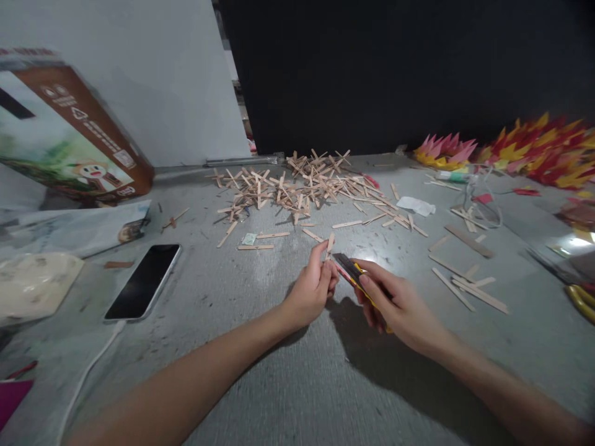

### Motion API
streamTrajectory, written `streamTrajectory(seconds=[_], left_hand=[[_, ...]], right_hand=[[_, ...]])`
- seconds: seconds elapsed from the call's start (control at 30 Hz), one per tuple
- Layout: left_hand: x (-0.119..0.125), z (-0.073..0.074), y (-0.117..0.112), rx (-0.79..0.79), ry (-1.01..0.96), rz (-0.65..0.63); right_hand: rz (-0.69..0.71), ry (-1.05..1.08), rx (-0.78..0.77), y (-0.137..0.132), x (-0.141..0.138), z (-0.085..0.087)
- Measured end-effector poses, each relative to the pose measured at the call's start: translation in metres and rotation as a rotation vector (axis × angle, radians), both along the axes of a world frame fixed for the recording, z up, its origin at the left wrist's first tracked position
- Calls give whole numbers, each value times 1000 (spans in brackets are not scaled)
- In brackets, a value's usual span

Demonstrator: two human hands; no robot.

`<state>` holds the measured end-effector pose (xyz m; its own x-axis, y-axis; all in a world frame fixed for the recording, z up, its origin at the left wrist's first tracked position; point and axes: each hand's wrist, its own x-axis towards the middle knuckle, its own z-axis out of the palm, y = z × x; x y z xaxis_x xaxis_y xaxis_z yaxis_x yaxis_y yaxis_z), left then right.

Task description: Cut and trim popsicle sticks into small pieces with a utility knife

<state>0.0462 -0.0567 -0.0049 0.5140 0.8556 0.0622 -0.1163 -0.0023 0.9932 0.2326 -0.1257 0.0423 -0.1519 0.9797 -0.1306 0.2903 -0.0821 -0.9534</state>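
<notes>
My left hand pinches a short wooden stick upright above the grey table. My right hand grips a yellow and black utility knife, whose front end points at the base of the stick. The two hands almost touch at the middle of the table. Behind them lies a big heap of small wooden stick crosses, with several loose sticks between the heap and my hands.
A black phone on a white cable lies at left, near a tilted cardboard box. Longer sticks lie at right. Red, yellow and pink paper shapes line the back right. A white paper scrap is near the heap.
</notes>
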Motion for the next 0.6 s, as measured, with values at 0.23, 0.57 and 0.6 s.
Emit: streamTrajectory(seconds=[0.23,0.57,0.6], left_hand=[[1,0,1,-6,31,34],[1,-1,4,-50,2,72],[0,0,4,-49,15,73]], right_hand=[[-44,-80,112,2,4,-6],[-89,-185,189,4,7,-12],[-81,-173,181,4,6,-12]])
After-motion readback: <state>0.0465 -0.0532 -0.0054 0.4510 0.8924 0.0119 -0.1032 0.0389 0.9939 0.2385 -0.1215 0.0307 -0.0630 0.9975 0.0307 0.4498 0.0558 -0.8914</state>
